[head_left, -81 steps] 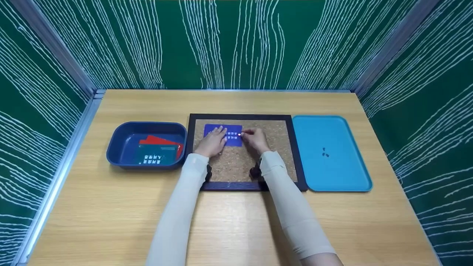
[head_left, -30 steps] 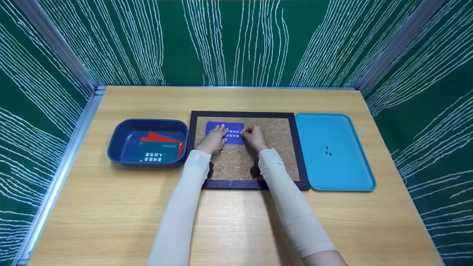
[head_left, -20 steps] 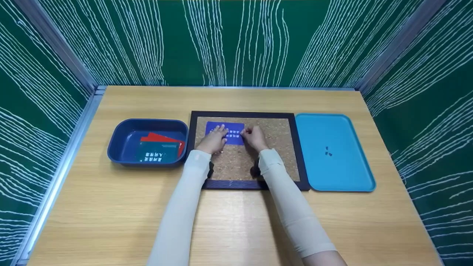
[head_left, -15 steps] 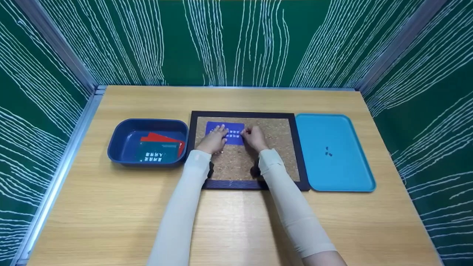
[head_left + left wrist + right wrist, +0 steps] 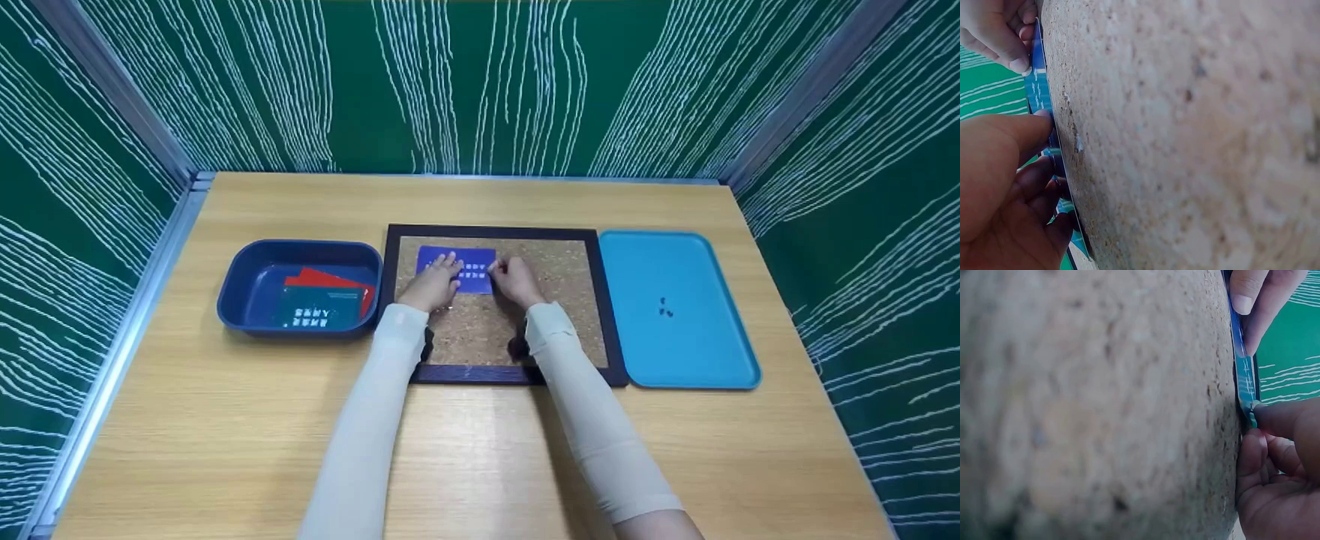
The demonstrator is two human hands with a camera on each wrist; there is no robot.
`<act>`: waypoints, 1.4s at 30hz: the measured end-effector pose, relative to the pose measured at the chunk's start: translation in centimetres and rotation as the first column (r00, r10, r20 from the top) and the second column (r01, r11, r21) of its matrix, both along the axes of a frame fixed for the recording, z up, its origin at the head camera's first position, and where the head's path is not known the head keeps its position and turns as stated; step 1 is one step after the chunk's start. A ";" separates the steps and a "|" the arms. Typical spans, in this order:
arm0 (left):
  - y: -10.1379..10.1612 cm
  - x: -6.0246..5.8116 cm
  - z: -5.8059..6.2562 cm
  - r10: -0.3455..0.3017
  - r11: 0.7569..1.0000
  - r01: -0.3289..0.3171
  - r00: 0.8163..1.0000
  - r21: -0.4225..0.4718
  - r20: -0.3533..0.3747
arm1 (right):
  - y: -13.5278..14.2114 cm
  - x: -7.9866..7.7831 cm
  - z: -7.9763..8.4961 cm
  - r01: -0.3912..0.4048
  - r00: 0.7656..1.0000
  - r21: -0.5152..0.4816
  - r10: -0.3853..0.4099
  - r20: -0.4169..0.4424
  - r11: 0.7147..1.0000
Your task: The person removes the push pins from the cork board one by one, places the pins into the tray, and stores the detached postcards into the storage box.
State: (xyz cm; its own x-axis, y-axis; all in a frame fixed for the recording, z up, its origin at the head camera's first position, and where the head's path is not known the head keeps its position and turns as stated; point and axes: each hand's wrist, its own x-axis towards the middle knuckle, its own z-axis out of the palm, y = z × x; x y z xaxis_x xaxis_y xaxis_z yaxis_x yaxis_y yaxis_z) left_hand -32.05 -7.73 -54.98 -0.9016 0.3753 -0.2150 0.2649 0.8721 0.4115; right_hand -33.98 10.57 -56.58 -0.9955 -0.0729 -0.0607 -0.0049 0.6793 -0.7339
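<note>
A blue-purple card (image 5: pixel 476 283) with white characters lies on the cork board (image 5: pixel 480 330), toward its upper left. My left hand (image 5: pixel 431 285) presses the card's left part with spread fingers; in the left wrist view its fingertips (image 5: pixel 1044 115) rest along the card. At the card's right edge my right hand (image 5: pixel 517 281) pinches a small whitish thumbtack (image 5: pixel 1255 404) between thumb and curled fingers, right against the card. Most of the tack is hidden by the fingers. In the right wrist view, the card's edge lies close along the cork.
Left of the board stands a dark blue bin (image 5: pixel 247 322) holding a green card (image 5: pixel 322 304) over a red card (image 5: pixel 319 277). A light blue tray (image 5: pixel 675 352) with several tiny dark pieces (image 5: pixel 664 307) lies to the right. Green patterned walls surround the table (image 5: pixel 465 450).
The head view has shifted slightly since the oldest frame. A bright glint at the right fingertips no longer shows. Both hands have stayed in place on the card, with barely any finger movement.
</note>
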 end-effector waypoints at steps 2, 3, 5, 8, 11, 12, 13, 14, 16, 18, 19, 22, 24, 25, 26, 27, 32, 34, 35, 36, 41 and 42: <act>0.0 0.0 0.0 0.003 1.000 -0.003 1.000 0.001 0.006 | 0.0 0.0 0.0 0.004 1.000 -0.006 -0.004 0.004 1.000; 0.0 0.0 0.1 0.006 1.000 -0.006 1.000 0.001 0.010 | 0.0 0.0 0.0 -0.001 1.000 -0.014 0.001 0.007 1.000; 0.1 0.1 0.1 0.007 1.000 -0.007 1.000 0.003 0.010 | 0.0 0.1 0.1 -0.009 1.000 -0.031 0.010 0.012 0.999; 0.1 0.1 0.3 0.009 1.000 -0.009 1.000 0.003 0.005 | 0.0 0.3 0.2 -0.025 0.999 -0.049 0.026 0.024 0.998; 0.1 0.1 0.3 0.005 1.000 -0.005 1.000 -0.002 -0.003 | 0.0 0.2 0.2 -0.025 0.999 -0.055 0.027 0.032 0.998; 0.1 0.1 0.4 0.005 1.000 -0.005 1.000 -0.003 -0.004 | 0.0 0.2 0.2 -0.023 0.999 -0.055 0.025 0.036 0.998; 0.1 0.1 0.4 0.004 1.000 -0.004 1.000 -0.004 -0.004 | 0.1 0.2 0.2 -0.019 0.999 -0.056 0.021 0.036 0.998; 0.1 0.1 0.4 0.005 1.000 -0.005 1.000 -0.005 -0.002 | 0.1 0.2 0.2 -0.016 0.999 -0.057 0.018 0.035 0.998; 0.1 0.1 0.4 0.007 1.000 -0.007 1.000 -0.003 0.001 | 0.1 0.1 0.2 -0.011 0.999 -0.061 0.013 0.031 0.998; 0.1 0.1 0.4 0.009 1.000 -0.009 1.000 -0.002 0.003 | 0.2 0.1 0.1 -0.001 0.999 -0.071 0.003 0.039 0.998; 0.1 0.1 0.4 0.010 1.000 -0.010 1.000 -0.001 0.004 | 0.2 0.1 0.1 0.003 0.999 -0.080 0.000 0.045 0.997; 0.1 0.1 0.4 0.012 1.000 -0.012 1.000 -0.001 0.006 | 0.2 0.2 0.1 0.015 0.998 -0.107 -0.008 0.069 0.994; 0.1 0.1 0.3 0.012 1.000 -0.012 1.000 0.001 0.006 | 0.3 0.2 0.1 0.019 0.997 -0.127 -0.009 0.079 0.992; 0.1 0.1 0.3 0.012 1.000 -0.012 1.000 0.006 0.005 | 0.3 0.2 0.1 0.019 0.997 -0.139 -0.008 0.083 0.990; 0.1 0.1 0.2 0.013 1.000 -0.013 1.000 0.009 0.007 | 0.3 0.3 0.0 0.020 0.996 -0.152 -0.007 0.087 0.988; 0.1 0.1 0.2 0.013 1.000 -0.013 1.000 0.012 0.008 | 0.3 0.3 0.0 0.022 0.996 -0.165 -0.007 0.092 0.986; 0.0 0.1 0.1 0.017 1.000 -0.017 1.000 0.014 0.011 | 0.5 0.3 0.1 0.034 0.992 -0.237 -0.005 0.123 0.971; 0.0 0.1 0.1 0.016 1.000 -0.016 1.000 0.014 0.012 | 0.6 0.4 0.2 0.037 0.991 -0.259 -0.003 0.130 0.965; 0.0 0.1 0.1 0.016 1.000 -0.016 1.000 0.012 0.013 | 0.7 0.4 0.2 0.038 0.991 -0.265 -0.002 0.134 0.964; 0.1 0.1 0.1 0.016 1.000 -0.016 1.000 0.010 0.015 | 0.8 0.5 0.3 0.038 0.990 -0.270 0.000 0.138 0.962; 0.1 0.0 0.0 0.015 1.000 -0.015 1.000 0.004 0.020 | 1.0 0.5 0.2 0.035 0.988 -0.278 0.008 0.152 0.960; 0.1 0.0 0.0 0.015 1.000 -0.015 1.000 0.006 0.020 | 1.0 0.5 0.2 0.033 0.988 -0.277 0.010 0.154 0.960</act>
State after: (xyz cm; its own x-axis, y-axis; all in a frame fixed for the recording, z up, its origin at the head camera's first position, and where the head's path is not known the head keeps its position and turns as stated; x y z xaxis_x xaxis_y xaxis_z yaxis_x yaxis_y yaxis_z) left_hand -32.05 -7.65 -54.94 -0.9029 0.3628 -0.2307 0.2432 0.8735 0.4218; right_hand -33.49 11.59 -56.35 -0.9767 -0.0971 -0.1911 0.1286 0.4479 -0.8848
